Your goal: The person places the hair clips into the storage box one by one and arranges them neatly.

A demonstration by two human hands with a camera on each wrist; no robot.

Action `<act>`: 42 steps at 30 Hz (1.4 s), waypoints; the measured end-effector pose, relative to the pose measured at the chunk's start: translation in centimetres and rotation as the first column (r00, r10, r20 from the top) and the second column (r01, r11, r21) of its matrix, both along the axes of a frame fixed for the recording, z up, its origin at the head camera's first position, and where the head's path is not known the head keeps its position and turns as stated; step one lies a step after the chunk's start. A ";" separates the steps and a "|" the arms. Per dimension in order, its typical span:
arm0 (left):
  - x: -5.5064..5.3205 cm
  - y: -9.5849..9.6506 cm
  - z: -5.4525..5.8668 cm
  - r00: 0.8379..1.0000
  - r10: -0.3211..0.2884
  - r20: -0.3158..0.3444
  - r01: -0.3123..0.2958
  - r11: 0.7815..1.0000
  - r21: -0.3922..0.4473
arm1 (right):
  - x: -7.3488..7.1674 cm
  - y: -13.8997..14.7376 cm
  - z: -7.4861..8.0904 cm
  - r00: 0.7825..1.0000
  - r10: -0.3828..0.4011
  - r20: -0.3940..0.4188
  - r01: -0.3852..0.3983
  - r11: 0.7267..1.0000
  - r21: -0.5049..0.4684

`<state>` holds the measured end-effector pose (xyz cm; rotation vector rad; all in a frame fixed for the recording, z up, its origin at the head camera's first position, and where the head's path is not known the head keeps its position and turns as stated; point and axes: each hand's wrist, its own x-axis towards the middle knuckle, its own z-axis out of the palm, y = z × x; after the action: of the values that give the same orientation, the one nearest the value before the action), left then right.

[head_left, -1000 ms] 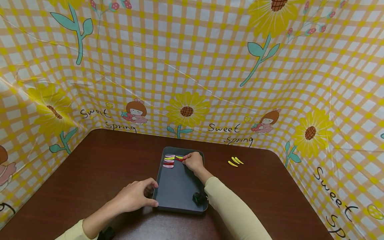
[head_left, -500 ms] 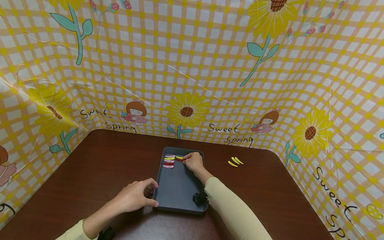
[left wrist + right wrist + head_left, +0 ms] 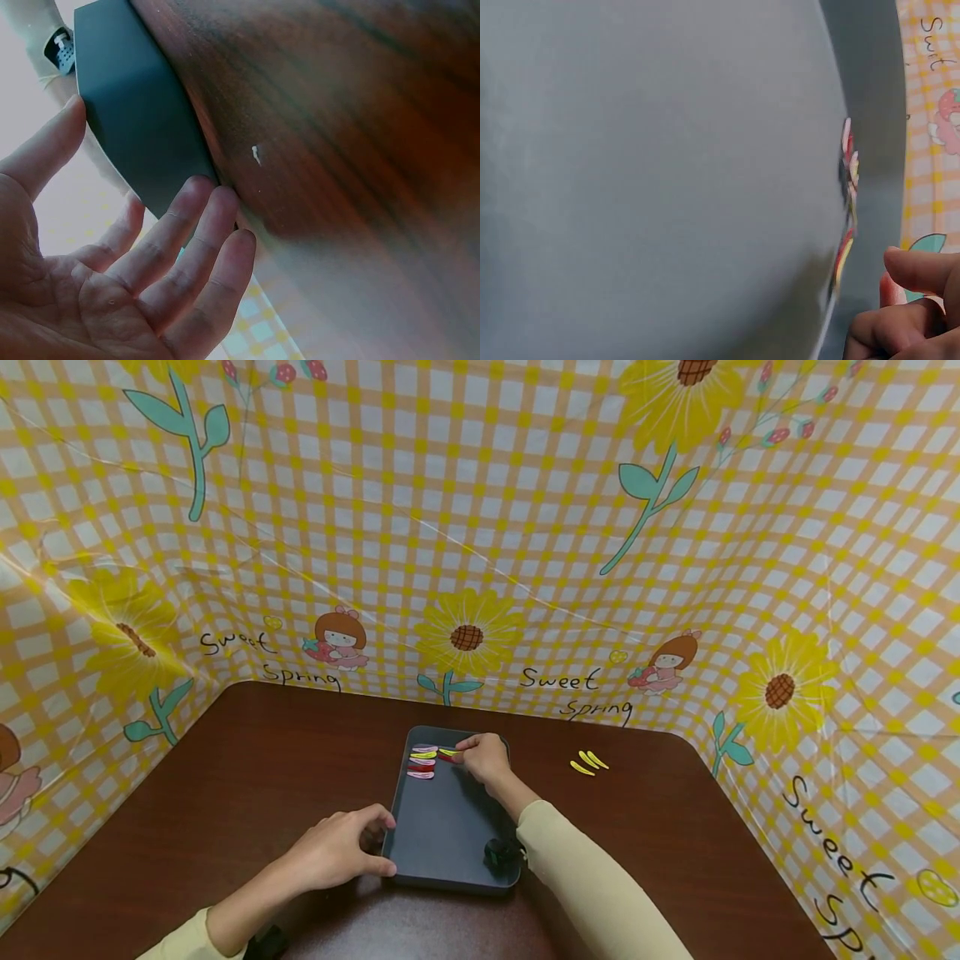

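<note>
A dark grey tray (image 3: pixel 446 835) lies on the table, with a column of several pink, yellow and red hair clips (image 3: pixel 422 762) at its far left. Beside them lie a yellow hair clip (image 3: pixel 447 752) and a red hair clip (image 3: pixel 446 757), partly hidden by my right hand (image 3: pixel 486 760). In the right wrist view its fingertips (image 3: pixel 909 268) are just off the clips, with nothing visible between them. My left hand (image 3: pixel 341 850) rests at the tray's near left side; in the left wrist view its thumb (image 3: pixel 73 112) touches the rim and its fingers are loosely bent against the wall.
Three yellow hair clips (image 3: pixel 588 764) lie on the brown table (image 3: pixel 637 835) to the right of the tray. A checked cloth (image 3: pixel 480 527) with sunflowers stands as a wall behind and at both sides. A black wrist device (image 3: pixel 498 853) hangs over the tray's near right corner.
My right hand has risen slightly and moved back a little from the red hair clip, letting it go in the tray. My left hand and the tray have stayed put.
</note>
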<state>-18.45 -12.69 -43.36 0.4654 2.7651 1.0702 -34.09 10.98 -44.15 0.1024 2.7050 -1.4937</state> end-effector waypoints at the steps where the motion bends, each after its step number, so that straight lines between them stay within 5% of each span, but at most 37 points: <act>1: 0.0 0.0 0.0 1.000 0.000 0.001 0.000 1.000 0.000 | 0.0 0.0 0.2 1.000 -0.003 0.007 0.003 1.000 -0.003; 22: 0.0 0.0 -0.2 1.000 -0.008 0.001 0.008 1.000 0.004 | 1.5 2.1 3.0 0.999 0.003 0.041 -0.003 1.000 0.003; 42: 0.0 0.1 -0.1 1.000 -0.015 0.003 0.015 1.000 0.013 | 2.0 6.1 3.5 0.999 -0.012 0.045 0.014 0.999 -0.043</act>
<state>-18.42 -12.63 -43.49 0.4843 2.7488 1.0855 -32.07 17.10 -40.64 0.1506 2.6410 -1.5332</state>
